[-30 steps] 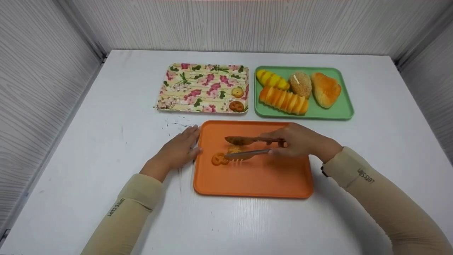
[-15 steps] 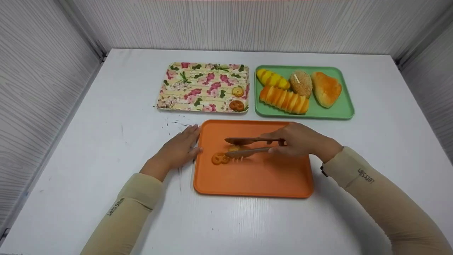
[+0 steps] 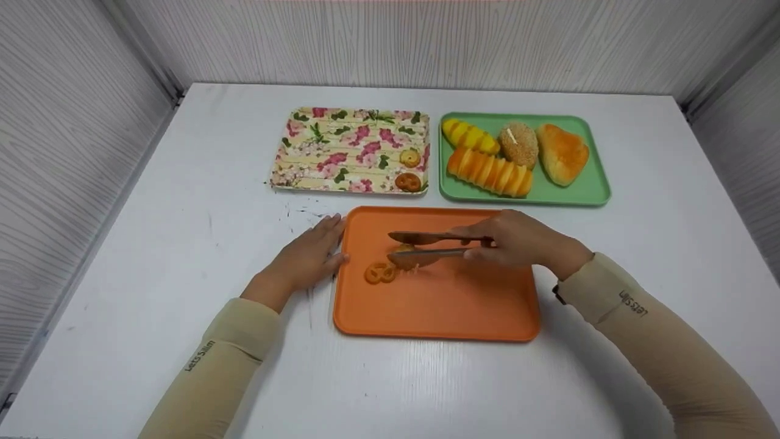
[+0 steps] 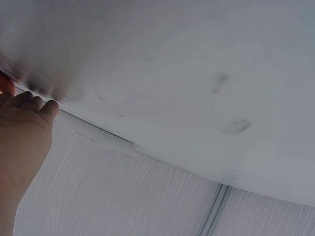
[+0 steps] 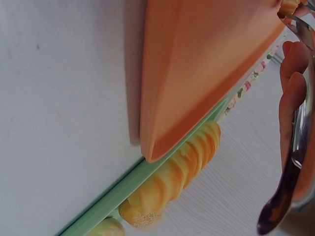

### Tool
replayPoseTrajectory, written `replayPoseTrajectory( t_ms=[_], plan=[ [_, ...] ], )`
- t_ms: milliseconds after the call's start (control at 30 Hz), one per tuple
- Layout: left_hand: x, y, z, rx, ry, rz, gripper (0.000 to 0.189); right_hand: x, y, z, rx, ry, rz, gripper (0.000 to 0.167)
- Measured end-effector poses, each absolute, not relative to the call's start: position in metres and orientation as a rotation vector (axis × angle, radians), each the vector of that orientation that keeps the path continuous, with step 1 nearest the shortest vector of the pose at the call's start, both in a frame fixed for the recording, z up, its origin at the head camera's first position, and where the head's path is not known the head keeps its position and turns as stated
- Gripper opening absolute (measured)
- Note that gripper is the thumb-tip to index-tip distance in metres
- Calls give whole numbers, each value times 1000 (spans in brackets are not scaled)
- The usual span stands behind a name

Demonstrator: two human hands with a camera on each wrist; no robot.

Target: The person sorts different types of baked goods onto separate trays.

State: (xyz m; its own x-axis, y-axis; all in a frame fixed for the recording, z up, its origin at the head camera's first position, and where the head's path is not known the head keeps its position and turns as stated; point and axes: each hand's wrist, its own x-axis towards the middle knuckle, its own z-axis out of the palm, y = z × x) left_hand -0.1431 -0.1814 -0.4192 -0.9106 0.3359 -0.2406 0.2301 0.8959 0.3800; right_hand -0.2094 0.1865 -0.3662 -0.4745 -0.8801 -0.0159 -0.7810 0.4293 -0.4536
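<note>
In the head view my left hand (image 3: 304,259) lies flat at the left edge of the orange tray (image 3: 439,311), fingers and thumb straight against its rim. My right hand (image 3: 518,239) grips metal tongs (image 3: 420,238) over the tray, their tips pointing left. Between the tong tips is a small round biscuit (image 3: 402,249), partly hidden by the near blade; the right wrist view shows the biscuit (image 5: 289,6) at the tips too. A pretzel-shaped biscuit (image 3: 380,272) lies on the tray just left of and below the tongs.
Behind stands a floral tray (image 3: 329,146) bearing a round biscuit (image 3: 409,158) and a pretzel biscuit (image 3: 407,182). Right of it, a green tray (image 3: 573,194) carries several breads, including a sliced loaf (image 3: 489,172). Patterned panels (image 3: 426,42) enclose the white table (image 3: 183,201).
The tong blades have drawn closer together around the round biscuit, and they sit slightly farther back. That biscuit has shifted slightly away from the pretzel one. My left hand has stayed put.
</note>
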Motion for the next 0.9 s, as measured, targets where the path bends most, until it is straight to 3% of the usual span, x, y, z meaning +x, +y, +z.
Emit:
replayPoseTrajectory(
  t_ms=[900],
  plan=[
    [-144,-181,-419,401,2757,503,72,-248,156,-361,-1230,2602,-773,49]
  ],
)
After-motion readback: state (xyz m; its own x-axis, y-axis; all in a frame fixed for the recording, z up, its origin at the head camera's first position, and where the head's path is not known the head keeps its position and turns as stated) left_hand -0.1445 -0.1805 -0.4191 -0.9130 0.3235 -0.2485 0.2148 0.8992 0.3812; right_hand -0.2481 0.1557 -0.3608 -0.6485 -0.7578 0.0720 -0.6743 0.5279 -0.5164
